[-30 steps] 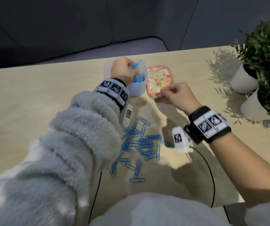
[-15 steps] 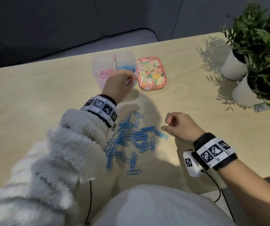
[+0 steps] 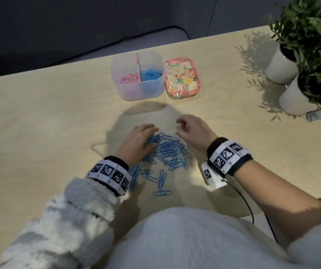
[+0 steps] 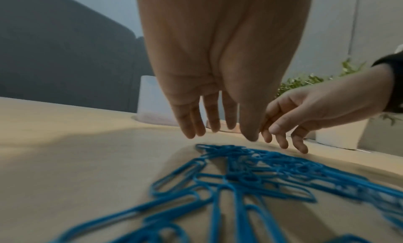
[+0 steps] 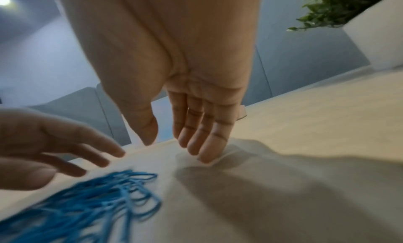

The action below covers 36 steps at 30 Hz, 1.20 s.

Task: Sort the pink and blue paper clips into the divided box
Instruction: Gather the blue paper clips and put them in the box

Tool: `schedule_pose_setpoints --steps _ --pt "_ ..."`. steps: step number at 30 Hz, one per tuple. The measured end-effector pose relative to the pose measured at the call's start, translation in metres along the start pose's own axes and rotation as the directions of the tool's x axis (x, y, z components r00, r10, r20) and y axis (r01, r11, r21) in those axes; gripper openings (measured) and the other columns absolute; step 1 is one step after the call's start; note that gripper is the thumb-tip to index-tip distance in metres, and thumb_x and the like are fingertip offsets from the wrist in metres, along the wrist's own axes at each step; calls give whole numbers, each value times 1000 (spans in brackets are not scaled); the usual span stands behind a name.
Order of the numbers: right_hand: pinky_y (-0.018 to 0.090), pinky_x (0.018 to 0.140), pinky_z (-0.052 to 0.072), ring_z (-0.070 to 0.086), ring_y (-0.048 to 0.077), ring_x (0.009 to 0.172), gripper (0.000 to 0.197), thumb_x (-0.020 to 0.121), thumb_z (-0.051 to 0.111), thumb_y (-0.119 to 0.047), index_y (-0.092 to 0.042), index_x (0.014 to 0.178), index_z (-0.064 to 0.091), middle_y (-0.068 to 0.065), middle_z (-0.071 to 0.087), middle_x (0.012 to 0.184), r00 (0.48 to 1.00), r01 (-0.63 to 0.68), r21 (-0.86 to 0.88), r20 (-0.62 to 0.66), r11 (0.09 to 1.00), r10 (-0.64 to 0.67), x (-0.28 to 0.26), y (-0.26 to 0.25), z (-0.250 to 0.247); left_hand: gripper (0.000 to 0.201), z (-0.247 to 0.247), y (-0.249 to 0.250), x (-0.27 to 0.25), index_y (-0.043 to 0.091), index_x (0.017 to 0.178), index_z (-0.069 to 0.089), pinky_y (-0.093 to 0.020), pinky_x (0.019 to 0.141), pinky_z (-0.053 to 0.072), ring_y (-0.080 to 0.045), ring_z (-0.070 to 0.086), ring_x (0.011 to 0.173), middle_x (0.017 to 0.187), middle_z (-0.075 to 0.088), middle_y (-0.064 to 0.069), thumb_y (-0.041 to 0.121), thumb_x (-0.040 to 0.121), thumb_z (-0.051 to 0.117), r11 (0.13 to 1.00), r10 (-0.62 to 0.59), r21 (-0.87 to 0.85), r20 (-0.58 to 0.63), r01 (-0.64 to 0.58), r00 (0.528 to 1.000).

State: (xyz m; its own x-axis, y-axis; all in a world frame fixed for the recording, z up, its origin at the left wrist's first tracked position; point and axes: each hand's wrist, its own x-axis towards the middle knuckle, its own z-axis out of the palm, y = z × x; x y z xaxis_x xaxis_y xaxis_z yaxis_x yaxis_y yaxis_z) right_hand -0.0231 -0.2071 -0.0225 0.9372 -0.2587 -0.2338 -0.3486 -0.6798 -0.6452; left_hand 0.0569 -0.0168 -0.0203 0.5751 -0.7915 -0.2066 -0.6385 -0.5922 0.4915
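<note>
A: Grips? 
B: Left hand (image 3: pixel 139 139) spread over the blue clip pile (image 3: pixel 168 150), holding nothing. Right hand (image 3: pixel 193 131) loose-fingered, empty, at the pile's right edge. 
A: Clip axes? 
B: Mixed; nearest clip (image 3: pixel 162 193) lies crosswise. 
A: Box? 
B: Divided box (image 3: pixel 134 91) farther back on the worktop (image 3: pixel 39 123): pink left, blue right.

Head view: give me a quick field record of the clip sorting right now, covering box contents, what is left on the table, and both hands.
box: translucent plastic divided box, upright on the far part of the wooden table
left compartment: pink paper clips
right compartment: blue paper clips in box
left to sort: loose pile of blue paper clips on the table, no pink seen in it
left hand: fingers straight, over the pile's left edge, no grip
right hand: fingers relaxed, beside the pile, holds nothing
beside box: floral tin lid
</note>
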Motion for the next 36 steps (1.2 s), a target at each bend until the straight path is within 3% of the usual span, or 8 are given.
schedule_pose_setpoints --steps 5,8,13,18,25,32,34,36 --pt "39 87 45 46 24 103 51 75 68 -46 -11 110 55 8 48 110 974 128 -257 216 958 -72 8 -16 7 62 -5 -8 -1 13 133 45 -36 105 31 -29 39 121 134 45 -9 34 79 69 991 -51 132 103 37 993" --pt "38 86 45 42 22 104 54 71 73 -39 -14 116 54 6 44 109 948 207 -257 292 944 -128 -6 -20 21 49 -1 -2 6 12 127 51 -36 98 37 -29 44 113 124 49 -10 27 83 65 983 -41 185 100 22 994" --pt "42 87 42 45 30 106 32 86 53 -8 -7 117 59 13 50 109 968 222 -292 180 930 -175 -17 -23 33 24 9 6 11 9 113 59 -42 83 46 -32 52 100 109 57 -14 14 89 55 970 -9 242 82 -11 997" --pt "40 81 43 48 30 103 27 90 45 -6 -7 112 61 13 56 106 963 254 -390 190 885 -192 -13 -21 35 25 4 6 11 7 111 63 -43 82 47 -34 57 97 106 61 -16 8 87 56 972 14 232 75 -31 997" --pt "37 86 41 56 32 102 22 90 51 -8 -4 108 63 15 63 108 984 144 -325 151 935 -99 -8 -11 19 26 -5 0 9 9 114 64 -41 83 47 -33 59 99 108 64 -13 9 91 51 986 -34 167 48 26 998" --pt "24 66 43 56 11 68 8 80 67 -8 0 80 68 7 62 75 999 39 65 5 997 -39 33 -42 -33 24 -13 -1 7 8 108 67 -36 85 43 -31 59 97 102 67 -14 12 86 59 994 -105 -29 -66 103 992" --pt "19 54 38 47 0 48 15 78 68 -6 -7 65 59 1 52 59 997 34 89 -72 995 -28 60 -58 -54 23 -16 -2 8 6 107 67 -37 86 46 -31 61 96 102 69 -15 11 85 60 990 -124 -74 -83 118 989" --pt "15 54 38 46 0 48 16 75 69 -8 -15 67 57 -5 49 58 989 -4 94 -150 996 18 89 -73 -69 22 -20 -2 9 5 106 67 -37 86 48 -30 63 94 101 70 -15 10 85 61 982 -146 -133 -113 130 983"
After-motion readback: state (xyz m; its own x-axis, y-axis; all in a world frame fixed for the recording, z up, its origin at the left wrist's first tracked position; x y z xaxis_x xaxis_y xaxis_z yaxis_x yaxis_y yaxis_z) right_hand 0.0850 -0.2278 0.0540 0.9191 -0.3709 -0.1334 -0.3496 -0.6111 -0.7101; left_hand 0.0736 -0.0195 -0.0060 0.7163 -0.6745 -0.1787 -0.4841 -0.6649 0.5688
